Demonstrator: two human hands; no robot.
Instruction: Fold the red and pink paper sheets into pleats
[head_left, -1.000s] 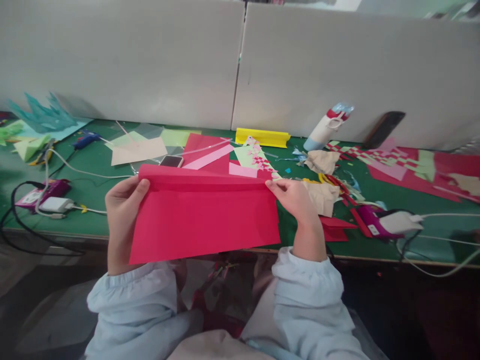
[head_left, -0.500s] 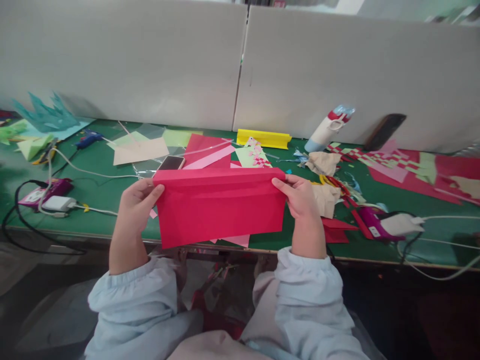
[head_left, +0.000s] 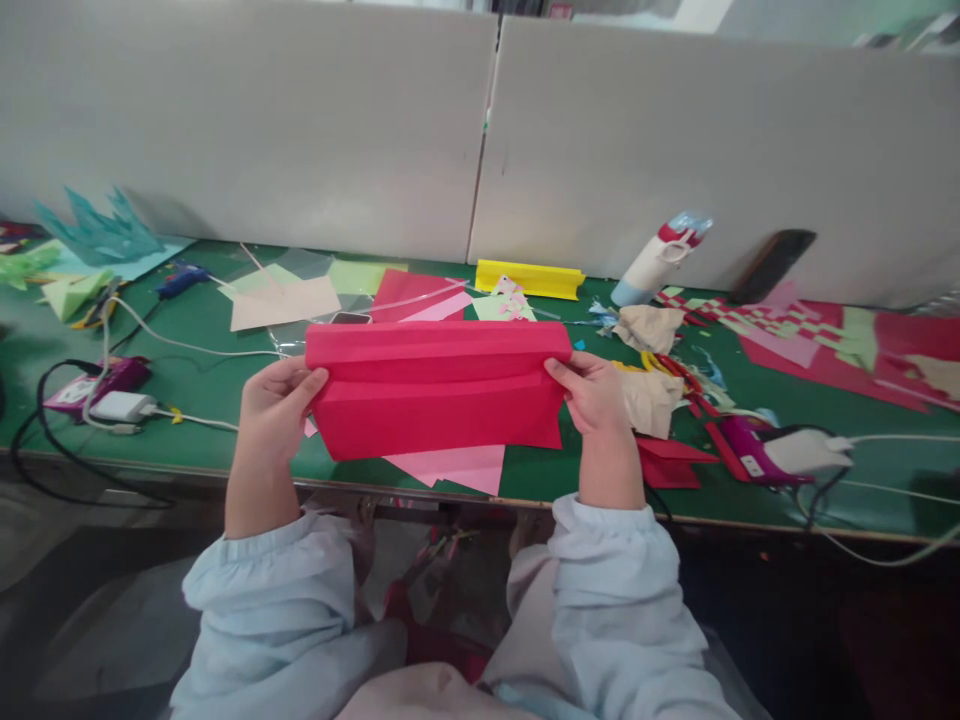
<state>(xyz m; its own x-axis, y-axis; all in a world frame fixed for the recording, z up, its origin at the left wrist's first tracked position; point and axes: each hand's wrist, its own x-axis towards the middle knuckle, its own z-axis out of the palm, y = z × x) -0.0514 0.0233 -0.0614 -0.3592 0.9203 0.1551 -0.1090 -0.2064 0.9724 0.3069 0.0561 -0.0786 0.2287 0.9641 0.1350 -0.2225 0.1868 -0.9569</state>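
Note:
A sheet of red paper (head_left: pixel 442 415) with creases running across it is stretched between my two hands, above the front of the green table. My left hand (head_left: pixel 276 405) pinches its left edge, thumb on the near face. At the right edge my right hand (head_left: pixel 595 392) grips it the same way. The top part is bent into a long strip along a fold. Below the red sheet, pink paper (head_left: pixel 469 468) lies at the table's front edge. Behind it, a phone (head_left: pixel 350 318) is mostly hidden.
Yellow folded paper (head_left: pixel 529 279) and a white bottle (head_left: pixel 660 262) stand near the grey partition (head_left: pixel 300 130). On the left are a blue glue gun (head_left: pixel 182 280) and a white charger (head_left: pixel 124 406) with cables. Beige cloth gloves (head_left: pixel 651 400) and a purple power strip (head_left: pixel 739 447) lie on the right.
The red sheet has tilted: its top strip now shows wider and its lower edge has risen, showing more pink paper. Both hands keep their hold.

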